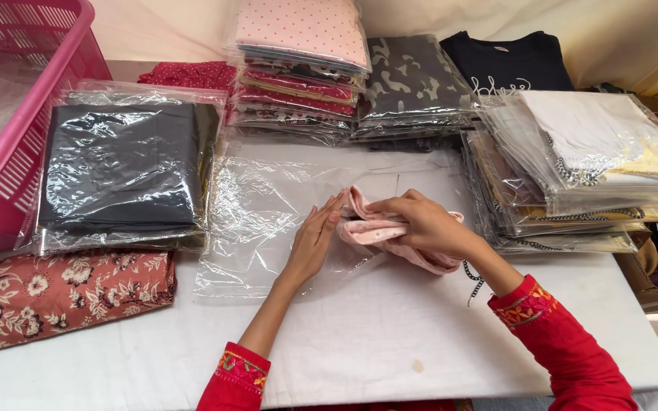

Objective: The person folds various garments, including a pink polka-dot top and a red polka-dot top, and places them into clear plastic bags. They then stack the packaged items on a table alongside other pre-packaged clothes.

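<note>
Pink folded garment – head view, mid-table, slightly toward far edge, lying at mouth of clear plastic bag spread flat on white table.

Right hand: fingers clenched over garment's top, gripping fabric w/ dotted print.

Left hand: flat, fingers released & extended, pressing bag's open edge, fingertips touching garment.

Surrounds: black packed garment near left edge, beside pink basket at far-left corner; floral rust cloth unbagged, near-left; tall stack of bagged prints & camo pack along far edge; navy top behind; pile of pale bagged items at right edge.

Risks (judgement): thin bag may bunch or slide under left palm → opening collapses; fold could loosen if grip is one-sided; black-white cord hanging below right wrist might snag; right pile close to elbow, could be nudged.
</note>
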